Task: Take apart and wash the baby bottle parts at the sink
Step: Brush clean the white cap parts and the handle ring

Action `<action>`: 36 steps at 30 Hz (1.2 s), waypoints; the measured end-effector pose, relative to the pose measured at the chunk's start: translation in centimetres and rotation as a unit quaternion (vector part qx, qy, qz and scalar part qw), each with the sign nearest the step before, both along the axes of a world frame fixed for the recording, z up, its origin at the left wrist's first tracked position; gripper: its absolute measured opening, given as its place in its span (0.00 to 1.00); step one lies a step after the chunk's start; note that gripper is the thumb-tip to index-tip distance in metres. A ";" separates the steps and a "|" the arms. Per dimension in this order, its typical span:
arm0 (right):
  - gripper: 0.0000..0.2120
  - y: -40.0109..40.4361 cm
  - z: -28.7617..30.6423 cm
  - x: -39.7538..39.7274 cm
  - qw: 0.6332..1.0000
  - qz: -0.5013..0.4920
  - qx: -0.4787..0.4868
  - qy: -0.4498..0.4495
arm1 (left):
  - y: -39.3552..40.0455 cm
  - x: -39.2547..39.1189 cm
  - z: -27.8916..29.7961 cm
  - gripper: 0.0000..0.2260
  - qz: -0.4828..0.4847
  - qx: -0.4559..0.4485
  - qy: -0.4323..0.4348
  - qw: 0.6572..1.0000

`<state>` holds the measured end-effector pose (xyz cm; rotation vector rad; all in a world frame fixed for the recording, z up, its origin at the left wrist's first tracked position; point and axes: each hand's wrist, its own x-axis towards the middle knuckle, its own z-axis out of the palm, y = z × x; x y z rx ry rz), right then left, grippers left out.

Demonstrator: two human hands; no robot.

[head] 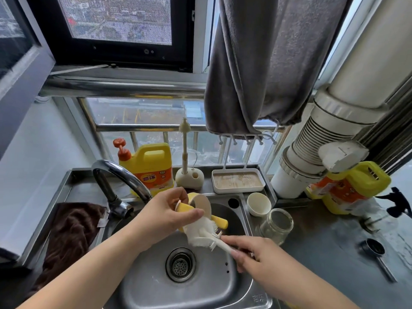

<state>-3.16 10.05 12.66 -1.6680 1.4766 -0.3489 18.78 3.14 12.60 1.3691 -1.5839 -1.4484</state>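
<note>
Over the steel sink (223, 293) my left hand (165, 215) grips a yellow and cream bottle collar with handles (204, 205); a yellow handle (220, 221) sticks out to the right. My right hand (252, 253) holds the white stem of a bottle brush. The brush's frayed white head (200, 233) presses against the underside of the collar. A clear glass bottle body (276, 226) lies on its side on the counter right of the sink. Behind it stands a small cream cap (258, 204).
The chrome tap (120, 175) arches in from the left. Behind the sink stand a yellow detergent jug (151, 168), a thin brush in a cream stand (189, 177) and a white drying tray (238, 180). A brown cloth (71, 228) lies left; a metal scoop (374, 250) right.
</note>
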 end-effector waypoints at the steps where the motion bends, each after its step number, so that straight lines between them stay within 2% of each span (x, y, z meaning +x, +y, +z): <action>1: 0.18 0.0 0.0 0.1 1.000 0.003 0.003 -0.004 | -0.1 0.0 0.0 0.31 0.009 -0.011 -0.011 1.000; 4: 0.17 -0.5 0.0 0.6 0.999 0.009 -0.021 0.036 | -0.1 -0.1 0.0 0.28 0.024 -0.049 -0.049 0.997; 6: 0.19 -1.0 -0.2 0.5 0.988 0.039 -0.076 0.131 | 0.1 -0.2 0.1 0.23 0.023 -0.070 -0.080 0.994; 8: 0.24 -1.7 0.2 0.2 0.942 0.061 -0.175 0.279 | 0.3 -0.3 0.2 0.19 0.023 -0.086 -0.101 0.991; 10: 0.26 -2.8 0.9 0.0 0.878 0.078 -0.303 0.361 | 0.3 -0.3 0.6 0.18 0.025 -0.104 -0.101 0.989; 12: 0.25 -3.0 1.6 0.0 0.834 0.079 -0.386 0.385 | 0.2 -0.2 1.0 0.18 0.024 -0.125 -0.103 0.986; 14: 0.26 -3.0 1.3 -0.2 0.814 0.090 -0.437 0.372 | 0.0 -0.1 1.3 0.19 0.026 -0.129 -0.110 0.985; 18: 0.35 -2.5 0.7 0.1 0.814 0.111 -0.418 0.388 | 0.2 0.1 0.6 0.24 0.024 -0.125 -0.141 0.982; 23: 0.35 -3.0 -0.1 1.9 0.857 0.048 -0.322 0.400 | 0.3 -0.6 0.6 0.39 0.046 -0.155 -0.139 0.977; 24: 0.32 -3.0 0.1 2.2 0.883 0.047 -0.273 0.379 | 0.3 -0.7 0.7 0.41 0.038 -0.168 -0.138 0.975; 26: 0.25 -2.9 -0.1 2.0 0.966 0.032 -0.131 0.223 | 0.6 -0.7 0.7 0.43 0.016 -0.193 -0.139 0.971; 27: 0.22 -2.9 -0.3 2.0 0.986 0.013 -0.089 0.144 | 0.7 -0.8 0.8 0.43 0.010 -0.201 -0.140 0.970; 29: 0.18 -2.9 -0.5 2.0 0.998 0.006 -0.033 0.048 | 0.8 -0.6 0.7 0.42 0.007 -0.207 -0.138 0.968; 31: 0.16 -2.8 -0.8 1.7 1.000 0.011 -0.001 0.008 | 0.7 -0.4 0.7 0.42 0.002 -0.211 -0.140 0.967; 33: 0.17 -2.9 -0.6 1.7 0.997 0.011 -0.056 0.044 | 0.6 -0.4 0.8 0.43 -0.002 -0.208 -0.144 0.968; 34: 0.20 -2.9 -0.4 1.7 0.987 0.010 -0.113 0.109 | 0.5 -0.5 0.8 0.43 0.003 -0.202 -0.143 0.969; 35: 0.23 -3.0 -0.3 1.7 0.957 0.013 -0.195 0.213 | 0.4 -0.5 0.8 0.43 0.010 -0.196 -0.141 0.970; 36: 0.26 -3.2 -0.6 1.6 0.902 0.015 -0.302 0.310 | 0.2 -0.6 0.8 0.44 0.017 -0.190 -0.138 0.972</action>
